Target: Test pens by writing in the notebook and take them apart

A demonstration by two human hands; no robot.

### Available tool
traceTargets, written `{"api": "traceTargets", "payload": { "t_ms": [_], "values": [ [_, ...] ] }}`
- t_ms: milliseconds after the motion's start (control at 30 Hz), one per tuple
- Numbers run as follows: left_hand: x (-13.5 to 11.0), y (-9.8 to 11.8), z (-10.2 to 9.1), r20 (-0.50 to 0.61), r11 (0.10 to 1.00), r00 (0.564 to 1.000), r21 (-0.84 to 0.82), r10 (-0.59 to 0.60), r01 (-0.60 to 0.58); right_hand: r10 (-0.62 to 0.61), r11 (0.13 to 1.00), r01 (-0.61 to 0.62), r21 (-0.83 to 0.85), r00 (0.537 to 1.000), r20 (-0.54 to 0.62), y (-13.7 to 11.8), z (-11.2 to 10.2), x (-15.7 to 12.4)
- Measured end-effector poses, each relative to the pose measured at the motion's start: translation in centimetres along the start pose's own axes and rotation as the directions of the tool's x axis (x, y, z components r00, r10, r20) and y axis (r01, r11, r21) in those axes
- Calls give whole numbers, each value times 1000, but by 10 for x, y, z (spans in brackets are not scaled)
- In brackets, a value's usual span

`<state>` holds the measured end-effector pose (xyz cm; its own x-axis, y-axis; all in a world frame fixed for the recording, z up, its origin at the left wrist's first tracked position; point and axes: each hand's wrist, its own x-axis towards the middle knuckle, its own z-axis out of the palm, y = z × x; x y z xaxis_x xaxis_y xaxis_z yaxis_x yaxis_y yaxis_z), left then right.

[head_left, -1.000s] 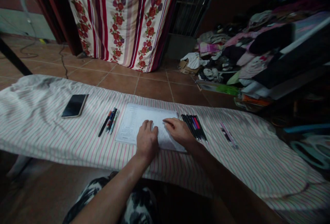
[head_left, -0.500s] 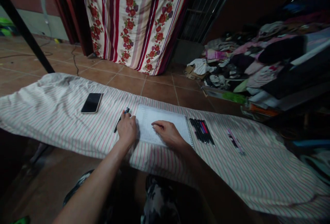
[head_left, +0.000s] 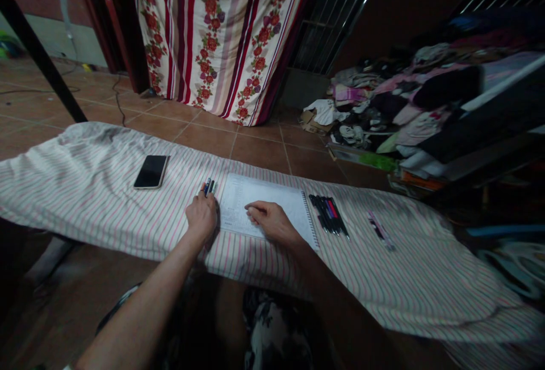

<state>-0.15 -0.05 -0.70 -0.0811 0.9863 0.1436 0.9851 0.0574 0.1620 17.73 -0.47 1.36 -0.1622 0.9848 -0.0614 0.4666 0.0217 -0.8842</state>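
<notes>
A spiral notebook (head_left: pixel 238 191) with writing on its page lies open on the striped cloth, its coil on the right. Just left of it, my left hand (head_left: pixel 201 215) has its fingers closed over several pens (head_left: pixel 209 186). Only their upper ends show past my fingers; the rest is covered. My right hand (head_left: pixel 271 221) rests on the notebook page with its fingers curled in a pinch. Whatever those fingers hold, if anything, is too dark and small to name. Right of the coil, several dark pens (head_left: pixel 330 215), among them a red and a purple one, lie side by side.
The striped cloth (head_left: pixel 404 279) covers a long low surface. A phone (head_left: pixel 150 172) lies to the left, and a slim pinkish-purple item (head_left: pixel 381 230) to the right. Beyond are a tiled floor (head_left: pixel 255 146), a flowered curtain (head_left: pixel 217 35) and heaped clothes (head_left: pixel 383 95).
My left hand has shifted slightly left and down. The dark pen that slanted out beneath it no longer shows, and the pens' ends now stand together above my fingers. My right hand stays over the page.
</notes>
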Motion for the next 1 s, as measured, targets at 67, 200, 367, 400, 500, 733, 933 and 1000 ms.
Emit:
{"api": "traceTargets", "payload": {
  "t_ms": [67, 200, 367, 400, 500, 733, 933, 1000],
  "values": [
    [0, 0, 0, 8, 1000, 1000, 1, -3, 3, 27, 997, -27, 77, 1000, 4, -1, 7, -1],
    [-1, 2, -3, 30, 1000, 1000, 5, -4, 4, 80, 971, -78, 224, 997, 1, -6, 23, -6],
    [-3, 1, -4, 45, 1000, 999, 28, -2, 1, 131, 914, -118, 388, 991, -5, -18, 37, -10],
    [-2, 0, -3, 55, 999, 998, 35, 0, -1, 135, 906, -121, 405, 991, -6, -20, 38, -10],
    [-1, -1, -1, 90, 999, 996, 48, -10, 6, 146, 895, -125, 427, 989, -16, -22, 37, -12],
    [-6, 6, -1, 90, 1000, 996, 8, 23, -23, 154, 902, -109, 417, 985, -75, -13, 27, -19],
    [-6, 9, 2, 64, 999, 998, -52, 13, -9, 171, 902, -123, 414, 982, -80, -11, 23, -15],
    [-6, 10, 1, 60, 996, 998, -90, -9, 14, 169, 902, -123, 414, 983, -76, -13, 19, -13]
  ]
}}
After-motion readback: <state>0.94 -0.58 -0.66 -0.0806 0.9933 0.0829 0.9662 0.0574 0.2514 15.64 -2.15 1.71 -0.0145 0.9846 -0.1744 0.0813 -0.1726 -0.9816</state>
